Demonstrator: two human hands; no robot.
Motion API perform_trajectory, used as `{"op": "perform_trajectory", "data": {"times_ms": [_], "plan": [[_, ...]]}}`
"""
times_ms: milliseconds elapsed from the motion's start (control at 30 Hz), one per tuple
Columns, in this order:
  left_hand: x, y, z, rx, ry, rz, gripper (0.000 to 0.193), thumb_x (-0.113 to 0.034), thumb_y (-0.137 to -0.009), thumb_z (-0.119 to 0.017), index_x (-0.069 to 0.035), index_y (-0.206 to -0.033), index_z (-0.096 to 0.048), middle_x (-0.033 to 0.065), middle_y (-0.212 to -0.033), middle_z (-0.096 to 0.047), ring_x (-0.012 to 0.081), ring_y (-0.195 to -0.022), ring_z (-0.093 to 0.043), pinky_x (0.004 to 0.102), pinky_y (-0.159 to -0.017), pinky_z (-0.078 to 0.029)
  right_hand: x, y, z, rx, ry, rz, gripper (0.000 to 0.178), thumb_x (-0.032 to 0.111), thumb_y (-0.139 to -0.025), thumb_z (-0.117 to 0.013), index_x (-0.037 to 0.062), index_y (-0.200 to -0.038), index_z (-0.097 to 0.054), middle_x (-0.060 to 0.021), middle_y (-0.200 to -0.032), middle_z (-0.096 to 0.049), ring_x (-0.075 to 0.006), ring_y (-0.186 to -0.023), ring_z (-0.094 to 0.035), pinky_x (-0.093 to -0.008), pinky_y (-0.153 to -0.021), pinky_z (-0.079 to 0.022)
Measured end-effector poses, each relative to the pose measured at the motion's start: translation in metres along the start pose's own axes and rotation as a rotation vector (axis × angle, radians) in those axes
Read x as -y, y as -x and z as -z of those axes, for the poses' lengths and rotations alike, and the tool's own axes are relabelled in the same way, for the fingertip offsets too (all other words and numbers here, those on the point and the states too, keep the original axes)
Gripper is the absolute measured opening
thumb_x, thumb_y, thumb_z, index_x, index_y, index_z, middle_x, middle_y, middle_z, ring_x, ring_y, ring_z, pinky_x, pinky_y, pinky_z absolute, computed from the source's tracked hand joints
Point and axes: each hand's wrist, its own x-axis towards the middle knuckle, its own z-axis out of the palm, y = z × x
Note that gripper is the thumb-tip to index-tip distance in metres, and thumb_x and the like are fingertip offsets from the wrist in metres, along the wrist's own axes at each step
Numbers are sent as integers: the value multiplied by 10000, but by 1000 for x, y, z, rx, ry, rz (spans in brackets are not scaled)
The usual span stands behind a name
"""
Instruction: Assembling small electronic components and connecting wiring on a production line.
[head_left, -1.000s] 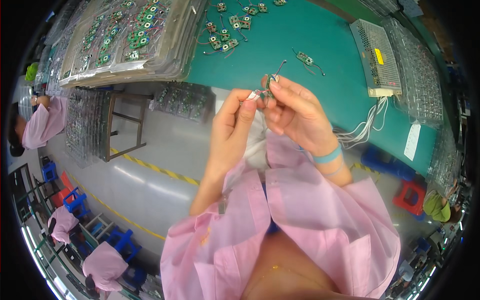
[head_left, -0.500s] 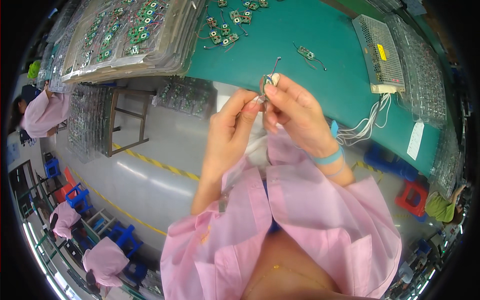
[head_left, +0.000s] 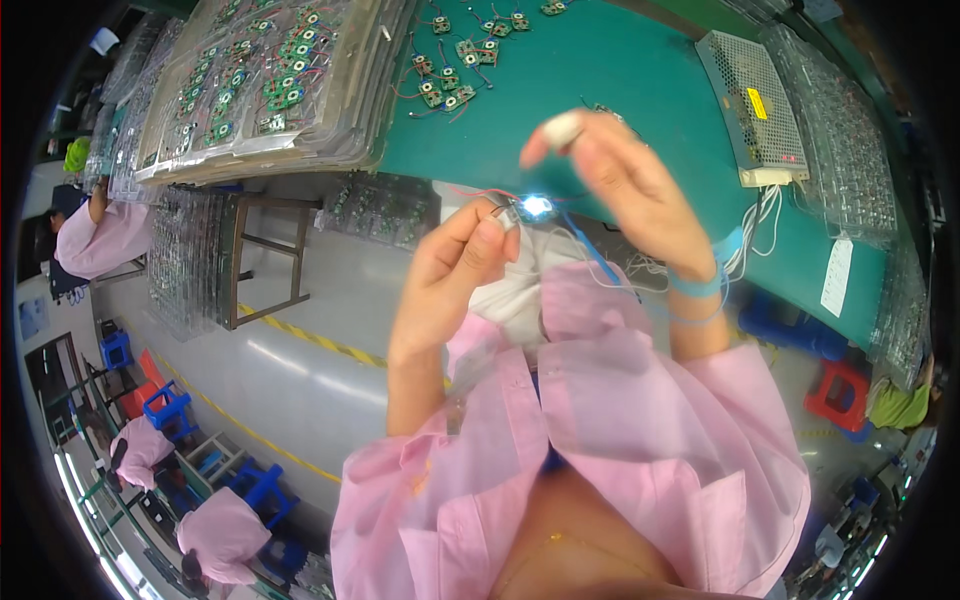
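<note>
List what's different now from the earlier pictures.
The right hand has let go of the small circuit board and swung up and to the right, away from the left hand. The board, unlit before, now shines bright white at the left hand's fingertips. Unchanged: the left hand's pinch, the loose boards on the green tabletop, the perforated metal box.

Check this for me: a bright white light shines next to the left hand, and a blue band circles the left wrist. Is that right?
Not quite: the head view shows the blue band around the wrist of the right hand. The bright white light does shine next to the left hand.
</note>
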Motion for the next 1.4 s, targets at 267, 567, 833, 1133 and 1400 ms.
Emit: {"op": "perform_trajectory", "data": {"times_ms": [267,567,833,1133,1400], "plan": [[4,4,-7,41,198,123,187,-229,-953,-504,-56,-999,-560,-13,-760,-526,37,-606,-368,150,-543,-290,13,12,-9,370,-424,-418,265,235,-989,-400,57,-855,-544,19,-604,-504,-63,-541,-405,-186,-520,-346],[14,-4,-17,5,313,189,182,-215,-966,-477,-41,-981,-530,-15,-678,-474,38,-535,-312,161,-479,-246,10,32,-21,93,-837,-477,273,232,-992,-389,62,-837,-536,20,-535,-450,-55,-484,-350,-183,-469,-300],[49,5,17,-180,335,235,197,-203,-982,-442,-52,-876,-511,-51,-590,-332,36,-493,-239,177,-459,-219,-14,0,55,-454,22,-177,260,289,-976,-444,83,-825,-494,-1,-597,-437,-118,-488,-455,-238,-448,-375],[42,-1,19,-208,237,246,233,-221,-989,-428,-68,-830,-502,-73,-559,-254,31,-494,-227,177,-464,-201,-86,1,74,-123,1372,-9,162,200,-885,-550,57,-926,-485,-77,-709,-540,-232,-630,-563,-337,-561,-463],[42,8,24,-219,269,260,230,-227,-987,-434,-66,-840,-508,-75,-557,-263,29,-498,-241,177,-470,-206,-73,-3,69,-52,1191,-141,170,201,-893,-540,54,-959,-485,-94,-812,-572,-268,-756,-575,-371,-650,-478]]}}
